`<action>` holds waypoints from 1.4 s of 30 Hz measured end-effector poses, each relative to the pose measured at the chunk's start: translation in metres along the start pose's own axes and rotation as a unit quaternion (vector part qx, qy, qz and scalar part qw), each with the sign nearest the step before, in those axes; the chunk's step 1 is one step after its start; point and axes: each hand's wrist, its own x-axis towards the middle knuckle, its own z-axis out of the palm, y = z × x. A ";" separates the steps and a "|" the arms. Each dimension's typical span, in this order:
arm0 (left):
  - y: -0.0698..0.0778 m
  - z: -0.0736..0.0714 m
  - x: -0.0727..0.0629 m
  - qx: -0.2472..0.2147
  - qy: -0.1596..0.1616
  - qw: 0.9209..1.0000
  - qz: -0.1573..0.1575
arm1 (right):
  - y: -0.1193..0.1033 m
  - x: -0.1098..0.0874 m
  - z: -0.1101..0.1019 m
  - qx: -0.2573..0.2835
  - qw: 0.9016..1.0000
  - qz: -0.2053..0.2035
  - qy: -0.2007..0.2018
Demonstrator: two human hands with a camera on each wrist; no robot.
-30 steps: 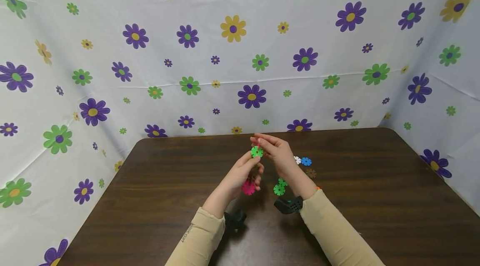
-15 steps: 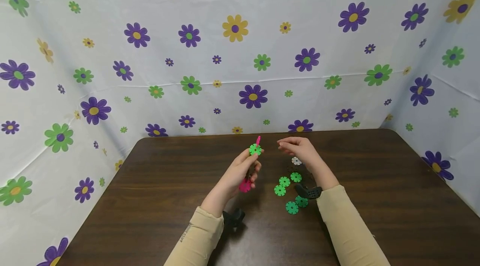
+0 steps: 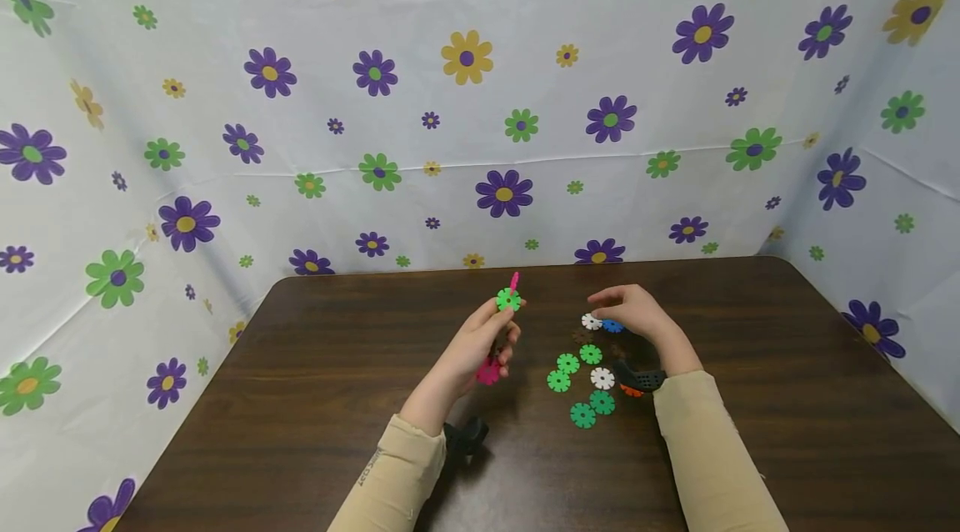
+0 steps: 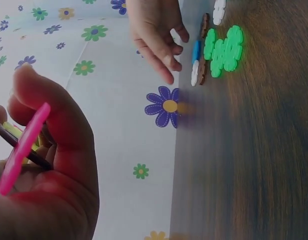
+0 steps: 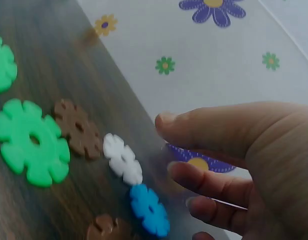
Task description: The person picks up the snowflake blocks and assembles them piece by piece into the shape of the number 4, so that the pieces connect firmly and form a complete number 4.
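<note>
My left hand (image 3: pixel 480 342) grips a chain of notched plastic discs above the table. A light green disc (image 3: pixel 508 299) shows at its thumb, with a pink disc (image 3: pixel 514 281) standing edge-on above it. Another pink disc (image 3: pixel 488 371) hangs below the fingers; in the left wrist view this pink disc (image 4: pixel 25 150) crosses a dark disc (image 4: pixel 41 161) seen edge-on. My right hand (image 3: pixel 637 315) holds nothing, its thumb and fingers apart, over a white disc (image 3: pixel 590 321) and a blue disc (image 3: pixel 612 325). The right wrist view shows this white disc (image 5: pixel 122 158) beside a brown disc (image 5: pixel 78 129).
Several loose discs lie on the brown table (image 3: pixel 360 365): light green discs (image 3: pixel 567 363), dark green discs (image 3: pixel 582 415), a second white disc (image 3: pixel 602 378) and an orange disc (image 3: pixel 632 390) partly under the right wrist strap. A flowered curtain (image 3: pixel 420 232) stands behind the table.
My right hand has let go of the upper pink disc, which stays on the green disc, and has moved right to the loose discs. The left hand keeps its hold, nearly still.
</note>
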 end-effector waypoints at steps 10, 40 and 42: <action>0.000 0.002 -0.002 0.003 -0.010 1.000 0.002 | 0.015 -0.005 -0.002 -0.029 1.000 0.005 -0.008; 0.004 0.001 -0.003 0.010 -0.011 1.000 0.005 | 0.014 0.018 -0.001 -0.075 0.992 -0.060 -0.086; 0.005 0.002 -0.003 0.011 -0.014 1.000 0.006 | 0.014 0.018 -0.002 -0.070 0.991 -0.065 -0.089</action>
